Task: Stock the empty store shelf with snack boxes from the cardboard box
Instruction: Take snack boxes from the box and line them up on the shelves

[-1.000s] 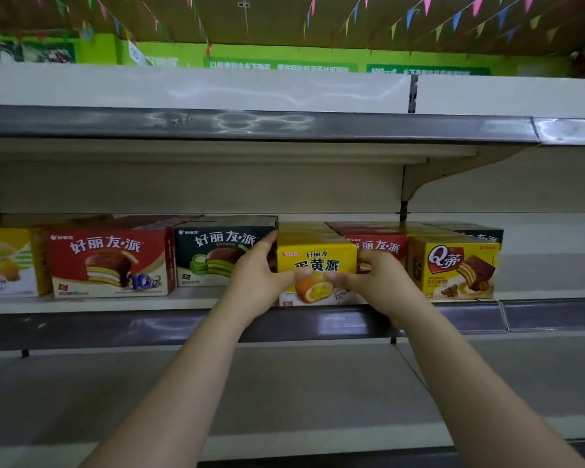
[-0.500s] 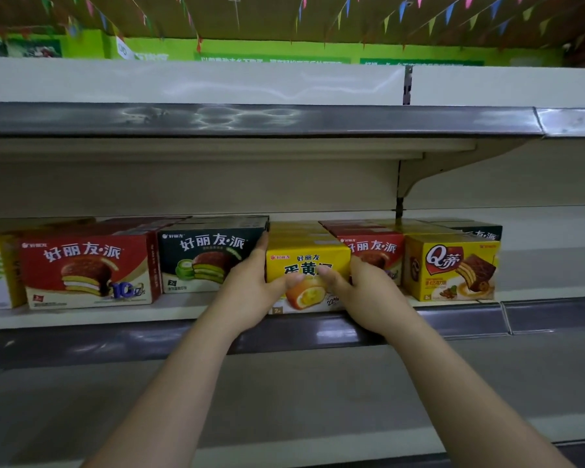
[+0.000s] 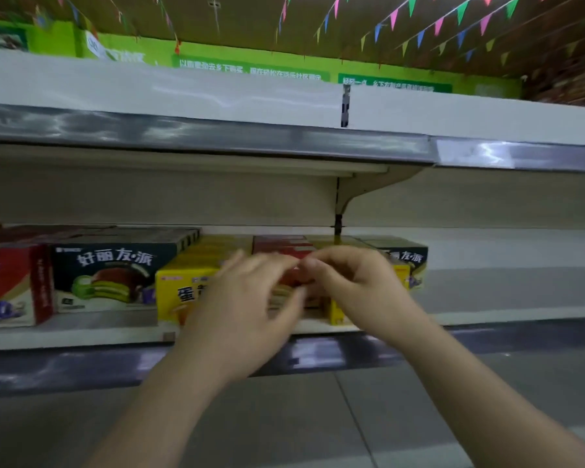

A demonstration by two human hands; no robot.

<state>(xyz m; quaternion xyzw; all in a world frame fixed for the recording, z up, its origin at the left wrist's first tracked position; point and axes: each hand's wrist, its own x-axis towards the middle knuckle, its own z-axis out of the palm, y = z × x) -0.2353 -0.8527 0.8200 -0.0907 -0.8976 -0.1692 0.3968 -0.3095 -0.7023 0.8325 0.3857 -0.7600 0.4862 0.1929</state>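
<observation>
Head view of the middle shelf during stocking. Snack boxes stand in a single front row with their printed faces turned outward, which is how a shopper would read them. From the left: a red box, cut by the frame edge; a dark green box; a yellow box set slightly nearer than its green neighbour; a red box behind the hands, of which only the top shows clearly; and, at the far right end of the row, another dark green box with a further yellow box in front of it, mostly hidden.

Both hands meet in front of the red box, between the yellow boxes. The left hand is blurred by motion; its fingers look extended and loosely spread across the box fronts, a posture that suggests pressing or squaring rather than gripping. The right hand has its fingers curled with the thumb tip toward the left hand's fingertips; whether it pinches the box's upper edge or merely rests there cannot be told.

Judgement: the boxes are being aligned flush with their neighbours, so the row closes without gaps. To the right of the row the shelf is bare, so stocking appears unfinished. The cardboard box is out of view. The upper shelf and bunting play no part.
</observation>
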